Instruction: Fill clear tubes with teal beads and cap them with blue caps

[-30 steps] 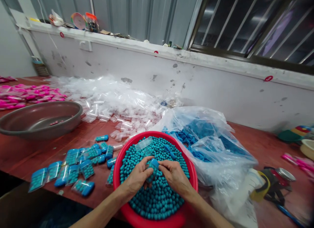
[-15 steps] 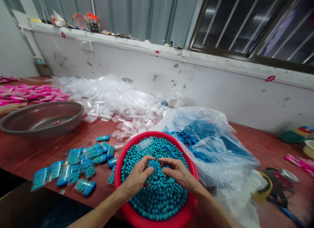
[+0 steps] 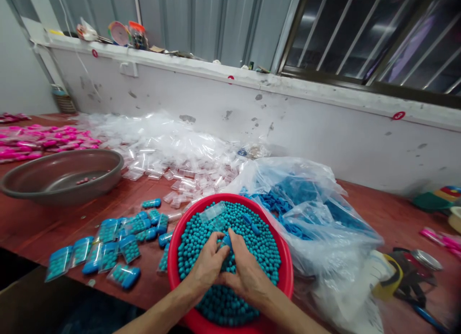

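Both my hands meet over a red basin [image 3: 286, 276] filled with round teal beads [image 3: 223, 303]. Between the fingers of my left hand [image 3: 205, 264] is a small clear case with a blue cap [image 3: 226, 240], its lower part mostly hidden. My right hand [image 3: 248, 271] closes round the same case from the other side, fingers at the cap and thumb lower down. On the beads lie an empty clear case [image 3: 212, 212] and loose blue caps [image 3: 255, 228]. Several bead-filled cases with blue caps [image 3: 129, 247] lie on the table left of the basin.
Behind the basin spreads a heap of clear empty cases [image 3: 187, 175]. A plastic bag [image 3: 324, 228] of blue caps stands right of it. To the left are a grey basin [image 3: 72, 195] and pink-capped cases [image 3: 46, 139]. A tape roll [image 3: 391, 279] lies at right on the red table [image 3: 21, 223].
My right hand has moved left and come against the capped case and my left hand. Before, its fingers were apart from the case. A hand at the far left edge has gone out of view.
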Demonstrator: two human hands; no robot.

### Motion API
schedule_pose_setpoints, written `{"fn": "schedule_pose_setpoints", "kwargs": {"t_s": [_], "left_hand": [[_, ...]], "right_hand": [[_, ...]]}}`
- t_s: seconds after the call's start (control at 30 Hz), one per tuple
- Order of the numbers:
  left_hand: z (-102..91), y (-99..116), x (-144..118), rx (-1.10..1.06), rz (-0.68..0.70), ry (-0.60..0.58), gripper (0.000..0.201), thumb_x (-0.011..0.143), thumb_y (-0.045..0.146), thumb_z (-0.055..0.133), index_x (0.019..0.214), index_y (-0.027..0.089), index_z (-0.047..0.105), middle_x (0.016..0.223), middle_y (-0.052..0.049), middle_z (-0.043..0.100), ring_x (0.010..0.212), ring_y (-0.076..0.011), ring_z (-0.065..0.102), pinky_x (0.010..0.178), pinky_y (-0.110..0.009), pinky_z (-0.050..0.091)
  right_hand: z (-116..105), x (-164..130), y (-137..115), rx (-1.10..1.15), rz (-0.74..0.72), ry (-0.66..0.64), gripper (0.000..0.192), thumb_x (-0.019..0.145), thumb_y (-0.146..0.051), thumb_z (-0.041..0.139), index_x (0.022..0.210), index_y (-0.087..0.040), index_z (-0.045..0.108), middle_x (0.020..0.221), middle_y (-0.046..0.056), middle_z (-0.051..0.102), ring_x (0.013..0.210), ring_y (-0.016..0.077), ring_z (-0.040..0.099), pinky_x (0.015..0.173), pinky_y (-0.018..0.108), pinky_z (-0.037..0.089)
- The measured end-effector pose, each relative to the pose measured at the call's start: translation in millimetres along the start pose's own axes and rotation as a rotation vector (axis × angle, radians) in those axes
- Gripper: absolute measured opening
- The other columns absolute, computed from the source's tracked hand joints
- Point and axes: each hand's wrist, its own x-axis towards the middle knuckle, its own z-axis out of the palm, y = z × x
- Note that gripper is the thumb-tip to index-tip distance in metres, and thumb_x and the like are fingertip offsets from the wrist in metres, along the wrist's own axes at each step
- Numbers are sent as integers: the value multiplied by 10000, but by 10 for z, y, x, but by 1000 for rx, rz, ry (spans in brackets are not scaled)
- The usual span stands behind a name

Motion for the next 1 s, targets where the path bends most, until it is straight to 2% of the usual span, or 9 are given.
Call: {"fn": "schedule_pose_setpoints", "kwargs": {"t_s": [0.17,0.3,0.43,0.57,0.67,0.73,0.8,0.9,1.0], "left_hand": [[11,9,-17,-33,26,-50,397,710,216,516,1102,166,473,885,-19,593,865,-169,530,832,-275,389],[46,-6,-18,-9,78,-59,270,720,192,492,983,169,552,762,7,585,747,-145,527,715,-244,407],[74,-67,-7,-21,80,-44,236,720,226,506,943,172,562,659,32,543,640,-126,503,600,-220,386],[75,-59,-10,-18,78,-27,238,709,258,535,928,169,556,697,27,557,644,-124,495,613,-226,391],[11,30,-45,-75,33,-84,300,715,295,535,985,166,517,703,24,556,643,-125,509,612,-230,410],[-116,111,-83,-84,-3,-97,357,712,337,537,1025,173,490,672,33,542,587,-120,509,565,-229,416],[-346,181,-122,-27,7,-28,402,715,374,533,1066,190,466,692,32,551,569,-121,520,548,-233,427],[-851,215,-159,156,141,207,414,734,399,503,1094,199,462,879,-11,598,789,-172,572,735,-286,453],[-1333,164,-158,517,151,514,497,739,431,453,1168,181,442,1016,-70,584,972,-258,539,855,-395,410]], "right_hand": [[167,-30,-42,-203,28,150,820,669,-281,626,1347,-72,215,1182,225,461,943,310,565,736,415,495],[227,-42,-46,-341,-49,300,733,646,-305,624,1269,-58,329,1061,220,516,808,304,600,629,408,514],[237,-39,-29,-365,-71,294,699,636,-337,620,1231,-75,363,984,187,534,740,298,598,577,420,503],[218,-32,-13,-137,-16,245,699,642,-308,628,1257,-129,350,1062,160,502,877,287,561,705,422,479],[155,-34,20,220,-4,101,840,659,-258,641,1358,-214,177,1194,107,448,920,212,542,742,330,469],[85,-24,64,408,51,-10,910,676,-253,641,1381,-252,65,1257,92,406,826,160,558,657,279,477],[2,18,123,431,108,-76,801,707,-252,615,1370,-238,165,1225,83,449,720,129,556,599,259,468],[-114,169,219,211,99,-64,397,784,-259,520,1168,-156,511,998,58,606,724,149,569,681,280,456],[-168,406,267,-100,60,25,290,834,-271,464,1062,-134,578,971,73,635,902,189,570,817,294,414]]}}
